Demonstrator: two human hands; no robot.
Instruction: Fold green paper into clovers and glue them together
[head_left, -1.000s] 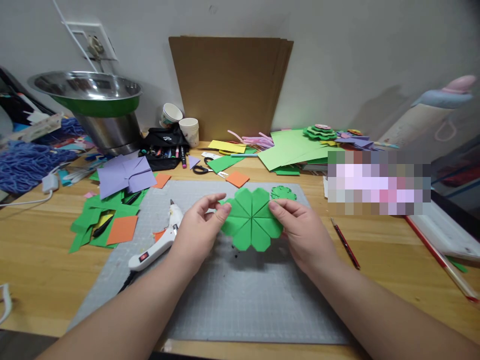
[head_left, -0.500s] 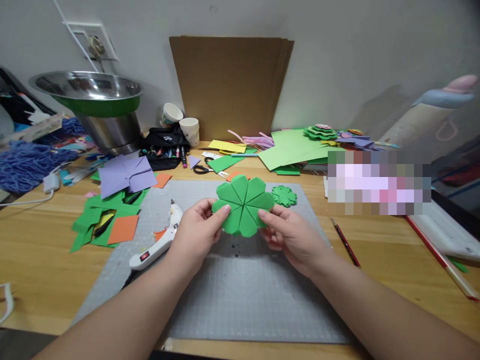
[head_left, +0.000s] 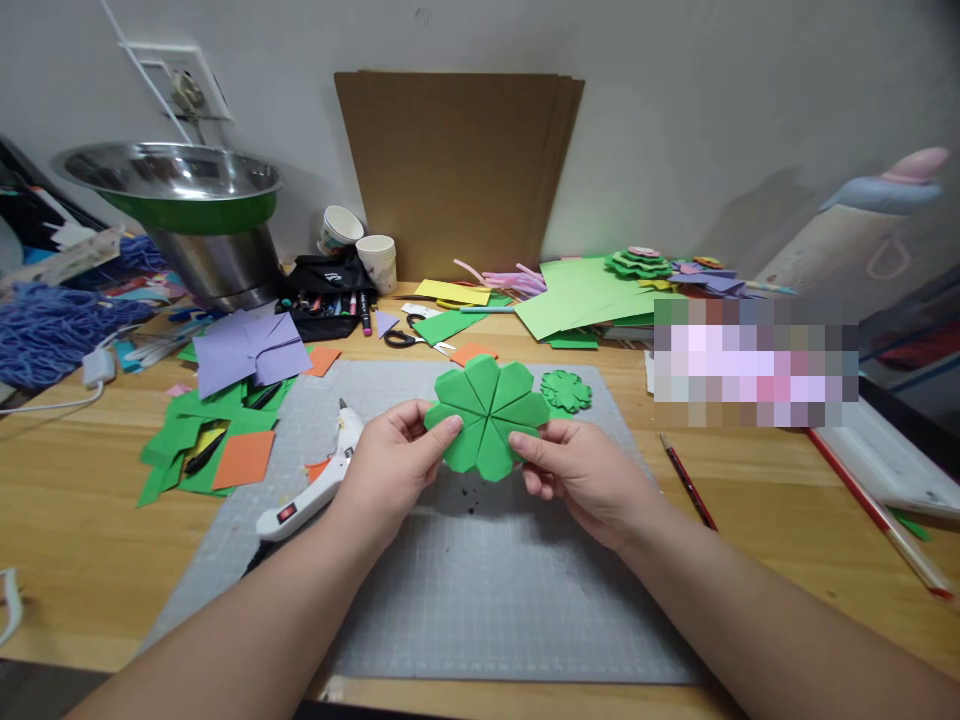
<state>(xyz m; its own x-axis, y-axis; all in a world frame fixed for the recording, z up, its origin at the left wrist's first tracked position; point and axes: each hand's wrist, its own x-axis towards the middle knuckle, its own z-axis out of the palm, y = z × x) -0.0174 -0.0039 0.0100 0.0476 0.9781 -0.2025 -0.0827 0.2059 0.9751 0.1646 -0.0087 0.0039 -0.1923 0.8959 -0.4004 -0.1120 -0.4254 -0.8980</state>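
Observation:
Both hands hold a folded green paper clover [head_left: 487, 415] up above the grey cutting mat [head_left: 465, 590]. My left hand [head_left: 394, 465] pinches its left lobe between thumb and fingers. My right hand [head_left: 581, 475] pinches its lower right edge. The clover is tilted with its creased face toward me. A small green paper flower [head_left: 566, 390] lies on the mat just right of it. A white glue gun [head_left: 319, 485] lies on the mat left of my left hand.
Green, orange and purple paper scraps [head_left: 225, 420] litter the left. A steel bowl [head_left: 184, 195], paper cups [head_left: 379, 262], a pen case and scissors [head_left: 401, 338] stand behind. Cardboard [head_left: 457, 170] leans on the wall. Green sheets [head_left: 577, 295] and a red pencil [head_left: 686, 480] lie right.
The clover was lifted off the mat and turned, tilting up toward me. My right hand shifted from its right lobe to its lower right edge. My left hand kept its pinch.

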